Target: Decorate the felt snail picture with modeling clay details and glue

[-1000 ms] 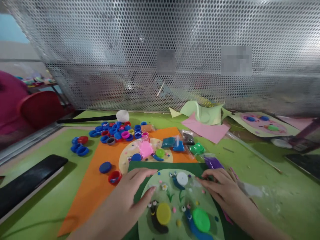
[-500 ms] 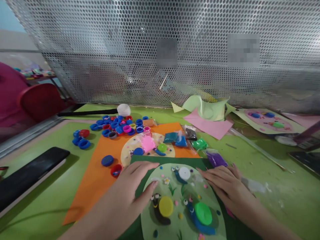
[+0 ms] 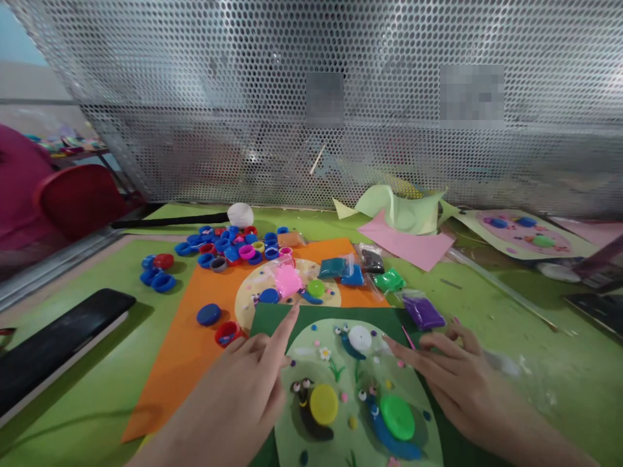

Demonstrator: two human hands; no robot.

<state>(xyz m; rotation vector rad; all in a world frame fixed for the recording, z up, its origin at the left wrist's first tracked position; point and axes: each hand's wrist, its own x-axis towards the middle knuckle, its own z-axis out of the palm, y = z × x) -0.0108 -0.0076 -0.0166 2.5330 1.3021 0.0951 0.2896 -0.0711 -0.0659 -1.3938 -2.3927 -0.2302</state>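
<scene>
A light green oval card with clay snails and bottle-cap shells lies on a dark green sheet in front of me. My left hand rests at the card's left edge, index finger stretched out over the dark green sheet, other fingers curled, holding nothing. My right hand lies at the card's right edge with fingers spread, index fingertip touching the card. A yellow cap, a green cap and a white cap sit on the card.
An orange sheet carries a second decorated oval. Several loose bottle caps lie behind it. Clay bags and paper scraps sit to the right. A black phone lies left. A perforated metal screen stands behind.
My left hand has gone from lying flat to pointing with the index finger. My right hand's fingers have lifted and spread slightly. The card sits in the same place.
</scene>
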